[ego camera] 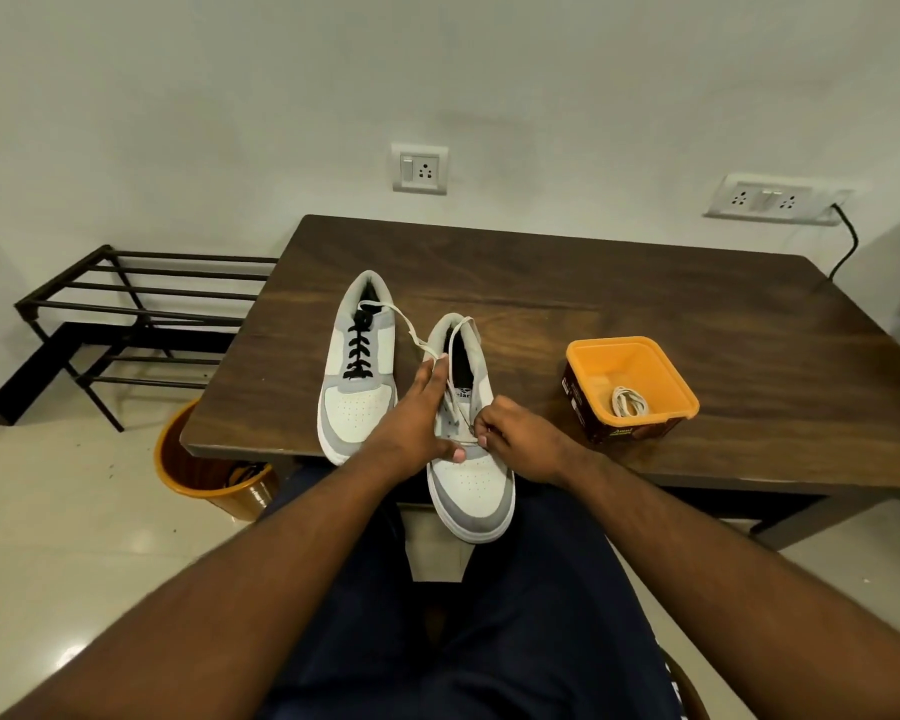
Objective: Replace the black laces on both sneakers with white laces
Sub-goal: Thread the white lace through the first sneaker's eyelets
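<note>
Two white and grey sneakers lie on the dark wooden table (619,283). The left sneaker (357,397) still carries black laces (358,350). The right sneaker (471,491) juts over the table's front edge and has a white lace (411,330) running through its lower eyelets, one end trailing across the left sneaker's collar. My left hand (419,418) lies along the right sneaker's left side, fingers straight, thumb on the toe box. My right hand (515,439) pinches the white lace at a low eyelet.
An orange tub (588,350) at the table's right holds another coiled white lace (628,400). An orange bin (178,470) with something black inside stands on the floor at the left. A black metal rack (126,304) is behind it.
</note>
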Available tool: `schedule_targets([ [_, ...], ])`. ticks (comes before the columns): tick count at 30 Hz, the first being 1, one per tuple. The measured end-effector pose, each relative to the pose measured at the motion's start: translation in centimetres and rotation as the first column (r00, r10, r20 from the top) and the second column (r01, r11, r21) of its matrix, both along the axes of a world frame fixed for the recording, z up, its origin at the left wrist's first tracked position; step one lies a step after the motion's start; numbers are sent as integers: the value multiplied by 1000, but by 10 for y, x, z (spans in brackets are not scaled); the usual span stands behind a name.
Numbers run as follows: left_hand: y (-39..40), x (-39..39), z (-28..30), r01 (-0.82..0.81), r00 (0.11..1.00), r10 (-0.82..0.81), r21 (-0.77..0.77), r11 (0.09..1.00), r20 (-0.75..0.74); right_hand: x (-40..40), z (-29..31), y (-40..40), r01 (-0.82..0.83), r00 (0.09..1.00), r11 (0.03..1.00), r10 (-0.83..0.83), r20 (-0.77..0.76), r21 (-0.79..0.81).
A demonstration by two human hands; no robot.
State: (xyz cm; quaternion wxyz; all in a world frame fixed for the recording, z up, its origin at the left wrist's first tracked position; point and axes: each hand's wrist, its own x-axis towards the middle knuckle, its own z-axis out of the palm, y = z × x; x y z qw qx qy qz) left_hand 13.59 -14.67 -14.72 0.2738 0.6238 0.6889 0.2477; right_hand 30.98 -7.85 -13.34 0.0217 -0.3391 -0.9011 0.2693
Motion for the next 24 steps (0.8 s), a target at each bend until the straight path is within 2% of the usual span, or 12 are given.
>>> schedule_targets([
  [6, 2, -1, -3, 3, 1000, -3, 5, 1000, 6, -8, 8, -18, -51, 998, 999, 51, -34, -8],
  [11, 2, -4, -3, -5, 1000, 5, 1, 1000, 19, -13, 18, 6, 78, 984, 996, -70, -164, 43],
  [13, 1, -5, -4, -26, 998, 25, 24, 999, 51, -18, 21, 16, 108, 983, 988, -89, -163, 107],
  [17, -3, -5, -2, -61, 986, 50, 60, 996, 159, -34, 28, 26, 61, 998, 958, -52, -41, 280],
  [21, -3, -5, -1, -65, 980, 51, 71, 995, 192, -52, 32, 18, -120, 972, 891, 16, 234, 438],
  [24, -3, -6, -2, -67, 981, 56, 52, 996, 188, -59, 30, 16, -149, 944, 881, -8, 330, 449],
])
